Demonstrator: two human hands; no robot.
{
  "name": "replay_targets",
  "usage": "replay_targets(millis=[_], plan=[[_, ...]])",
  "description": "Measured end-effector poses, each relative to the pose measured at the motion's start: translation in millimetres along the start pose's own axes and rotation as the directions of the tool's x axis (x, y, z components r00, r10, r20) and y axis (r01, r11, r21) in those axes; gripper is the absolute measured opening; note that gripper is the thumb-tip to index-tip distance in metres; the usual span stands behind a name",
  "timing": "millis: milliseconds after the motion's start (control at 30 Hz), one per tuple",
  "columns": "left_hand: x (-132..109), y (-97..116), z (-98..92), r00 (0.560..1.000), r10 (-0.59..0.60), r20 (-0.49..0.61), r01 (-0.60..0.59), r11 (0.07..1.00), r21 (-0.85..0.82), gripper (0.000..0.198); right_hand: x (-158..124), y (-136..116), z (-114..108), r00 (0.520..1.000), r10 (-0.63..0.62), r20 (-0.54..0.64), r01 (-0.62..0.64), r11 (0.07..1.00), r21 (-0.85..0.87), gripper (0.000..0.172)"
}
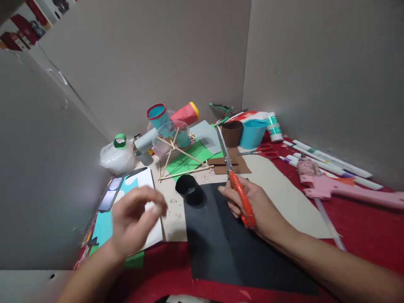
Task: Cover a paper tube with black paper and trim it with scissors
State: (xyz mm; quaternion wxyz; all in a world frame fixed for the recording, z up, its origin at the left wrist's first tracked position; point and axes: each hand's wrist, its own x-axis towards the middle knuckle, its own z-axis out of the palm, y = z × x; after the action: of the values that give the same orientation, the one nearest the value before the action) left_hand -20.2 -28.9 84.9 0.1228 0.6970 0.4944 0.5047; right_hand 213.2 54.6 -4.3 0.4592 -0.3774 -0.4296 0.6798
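Note:
My right hand (246, 200) grips the orange handles of a pair of scissors (240, 189), its blades pointing up and away over the table. Below it lies a large sheet of black paper (217, 244). A short black paper cup (191, 191) rests on that sheet's far left corner, touched by neither hand. Loosely curled, my left hand (135, 219) hovers left of the cup, above white paper (154, 233), with thumb and fingers apart and nothing visible in it; motion blurs it slightly.
A stick frame (172, 147) stands behind the black cup. Brown (232, 134) and blue (252, 134) cups stand at the back, near red-handled scissors (265, 151). A phone (111, 194) lies left; markers (331, 158) and a pink glue gun (344, 189) lie right. Grey panels (176, 54) enclose the table.

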Motion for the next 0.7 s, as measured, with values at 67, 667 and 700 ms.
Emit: replay_targets(millis=[67, 667, 700], plan=[[13.1, -29.1, 10.4, 0.934, -0.343, 0.096, 0.341, 0.939, 0.040, 0.010, -0.7, 0.3, 0.4, 1.000, -0.001, 0.008, 0.001, 1.000, 0.003, 0.046], [49.6, -104.6, 47.5, 0.510, -0.740, 0.439, 0.714, 0.649, 0.262, 0.021, 2.8, 7.9, -3.1, 0.998, -0.052, 0.046, 0.054, 0.998, -0.037, 0.038], [48.8, -104.4, 47.6, 0.493, -0.746, 0.448, 0.718, 0.639, 0.275, 0.023, 2.8, 8.5, -3.1, 0.997, -0.051, 0.049, 0.053, 0.998, -0.036, 0.039]])
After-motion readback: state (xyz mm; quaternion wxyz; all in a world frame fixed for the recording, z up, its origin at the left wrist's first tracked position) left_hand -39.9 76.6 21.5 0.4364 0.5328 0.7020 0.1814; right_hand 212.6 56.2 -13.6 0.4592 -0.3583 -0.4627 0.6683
